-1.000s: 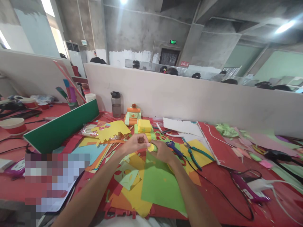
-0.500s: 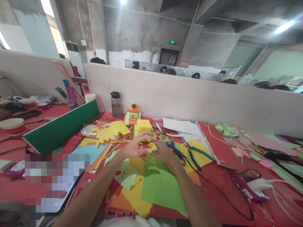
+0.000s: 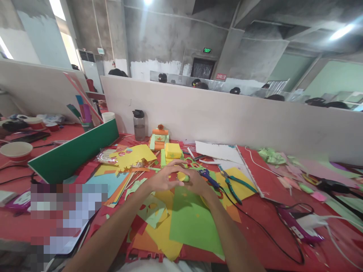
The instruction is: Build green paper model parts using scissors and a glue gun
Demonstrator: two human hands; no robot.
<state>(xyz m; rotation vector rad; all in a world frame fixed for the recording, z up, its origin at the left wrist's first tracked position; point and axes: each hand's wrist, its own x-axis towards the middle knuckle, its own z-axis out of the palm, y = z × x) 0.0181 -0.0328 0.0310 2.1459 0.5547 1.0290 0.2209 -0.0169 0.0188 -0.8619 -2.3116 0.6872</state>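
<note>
1. Hands curl toward each other: the left hand (image 3: 164,178) arches with thumb and fingers apart, the right hand (image 3: 195,183) clasps a small paper roll (image 3: 181,176).
2. The roll, yellow with some green, sits between them, above a green sheet (image 3: 195,223); whether the left touches it cannot be told.
3. Pliers (image 3: 235,186) lie rightward on the red table (image 3: 263,230).
4. Beyond stand a white partition (image 3: 215,115) and concrete wall (image 3: 170,36).
</note>
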